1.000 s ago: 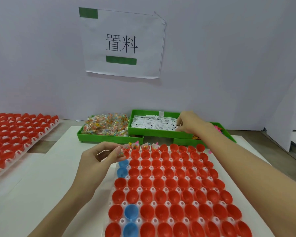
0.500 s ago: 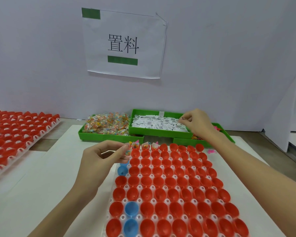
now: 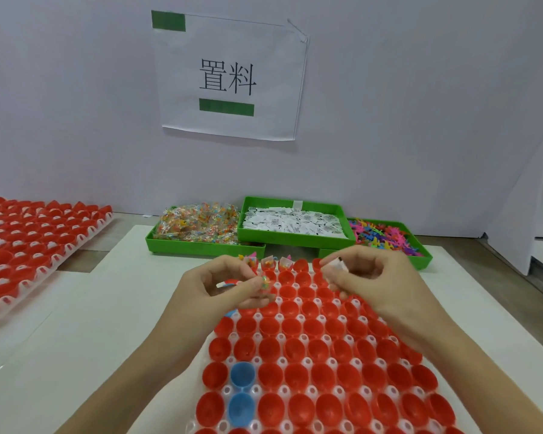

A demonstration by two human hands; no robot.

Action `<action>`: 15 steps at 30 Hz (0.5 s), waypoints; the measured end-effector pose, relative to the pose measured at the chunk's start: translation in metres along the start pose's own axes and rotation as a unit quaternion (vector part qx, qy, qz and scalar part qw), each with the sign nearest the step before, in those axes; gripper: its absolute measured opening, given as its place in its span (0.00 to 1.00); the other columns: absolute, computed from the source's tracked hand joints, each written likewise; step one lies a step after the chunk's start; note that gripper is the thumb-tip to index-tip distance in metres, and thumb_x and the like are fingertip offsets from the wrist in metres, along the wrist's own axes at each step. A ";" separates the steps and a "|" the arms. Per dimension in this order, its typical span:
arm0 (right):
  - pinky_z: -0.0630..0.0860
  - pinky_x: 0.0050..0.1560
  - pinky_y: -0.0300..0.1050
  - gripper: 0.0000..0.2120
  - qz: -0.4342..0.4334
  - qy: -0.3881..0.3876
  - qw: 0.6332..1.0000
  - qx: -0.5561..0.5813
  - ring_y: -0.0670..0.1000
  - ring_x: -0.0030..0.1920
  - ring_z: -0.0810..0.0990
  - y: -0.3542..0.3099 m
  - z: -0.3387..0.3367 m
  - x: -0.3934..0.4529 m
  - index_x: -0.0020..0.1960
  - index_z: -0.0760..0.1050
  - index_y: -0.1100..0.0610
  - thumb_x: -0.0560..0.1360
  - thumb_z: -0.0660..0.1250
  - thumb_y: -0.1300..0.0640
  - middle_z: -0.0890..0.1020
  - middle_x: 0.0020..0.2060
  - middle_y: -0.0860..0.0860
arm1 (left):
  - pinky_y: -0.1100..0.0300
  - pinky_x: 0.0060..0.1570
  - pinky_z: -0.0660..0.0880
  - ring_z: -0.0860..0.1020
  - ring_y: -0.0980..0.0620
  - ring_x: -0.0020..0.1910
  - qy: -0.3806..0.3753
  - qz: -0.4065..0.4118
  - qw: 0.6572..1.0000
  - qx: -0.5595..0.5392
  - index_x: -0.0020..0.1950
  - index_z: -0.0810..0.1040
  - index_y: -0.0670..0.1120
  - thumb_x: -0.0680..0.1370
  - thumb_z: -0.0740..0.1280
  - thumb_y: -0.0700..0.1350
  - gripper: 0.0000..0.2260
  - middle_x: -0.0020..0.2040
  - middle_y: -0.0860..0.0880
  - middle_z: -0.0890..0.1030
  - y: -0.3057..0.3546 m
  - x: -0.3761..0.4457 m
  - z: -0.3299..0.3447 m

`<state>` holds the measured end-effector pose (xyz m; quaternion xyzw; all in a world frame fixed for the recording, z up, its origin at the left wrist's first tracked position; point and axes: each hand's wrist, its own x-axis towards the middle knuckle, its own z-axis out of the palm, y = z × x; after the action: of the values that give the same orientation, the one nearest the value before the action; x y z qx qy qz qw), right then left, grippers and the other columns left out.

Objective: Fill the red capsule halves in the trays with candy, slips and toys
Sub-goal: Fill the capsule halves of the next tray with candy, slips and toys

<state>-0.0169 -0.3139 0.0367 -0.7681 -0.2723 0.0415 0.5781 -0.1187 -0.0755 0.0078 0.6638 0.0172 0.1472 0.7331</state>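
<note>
A clear tray (image 3: 282,361) of red capsule halves (image 3: 298,349) lies in front of me, with two blue halves (image 3: 242,375) at its near left. Three halves in the far row hold candy and slips (image 3: 268,263). My left hand (image 3: 220,289) pinches a small candy packet (image 3: 265,281) over the tray's far left part. My right hand (image 3: 370,283) pinches a white paper slip (image 3: 337,264) above the far row. Behind the tray stand green bins of candy (image 3: 198,228), slips (image 3: 292,223) and coloured toys (image 3: 386,236).
A second tray of red capsule halves (image 3: 29,242) sits at the far left. A white wall with a paper sign (image 3: 229,76) closes the back. A white panel (image 3: 521,202) stands at the right. White mats (image 3: 76,324) cover the table.
My right hand has left the slip bin and come back over the tray with a slip. My left hand has shifted slightly right, still holding candy.
</note>
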 end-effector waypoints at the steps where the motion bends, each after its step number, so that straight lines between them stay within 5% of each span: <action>1: 0.80 0.41 0.36 0.04 0.004 -0.001 1.000 0.020 0.50 0.39 0.86 -0.002 0.005 -0.008 0.46 0.86 0.50 0.72 0.78 0.54 0.87 0.39 0.52 | 0.60 0.45 0.83 0.87 0.41 0.46 -0.011 0.007 1.000 0.016 0.45 0.83 0.42 0.72 0.78 0.44 0.07 0.45 0.41 0.87 0.001 -0.002 0.003; 8: 0.81 0.55 0.39 0.06 -0.001 -0.092 0.996 0.004 0.46 0.48 0.87 -0.010 0.022 -0.033 0.48 0.87 0.48 0.75 0.76 0.58 0.88 0.44 0.47 | 0.63 0.50 0.81 0.87 0.48 0.47 -0.095 0.069 0.989 0.086 0.52 0.87 0.49 0.71 0.80 0.43 0.11 0.45 0.44 0.87 -0.001 -0.017 0.021; 15: 0.84 0.47 0.45 0.06 -0.028 -0.059 0.997 -0.042 0.49 0.43 0.87 -0.011 0.025 -0.043 0.46 0.86 0.47 0.75 0.76 0.58 0.87 0.41 0.47 | 0.59 0.49 0.83 0.85 0.48 0.45 -0.060 0.181 0.964 0.187 0.57 0.88 0.52 0.71 0.79 0.43 0.15 0.46 0.50 0.84 -0.008 -0.023 0.030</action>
<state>-0.0670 -0.3104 0.0282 -0.7798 -0.3290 0.0596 0.5293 -0.1324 -0.1105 -0.0003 0.7889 -0.1201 0.2310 0.5566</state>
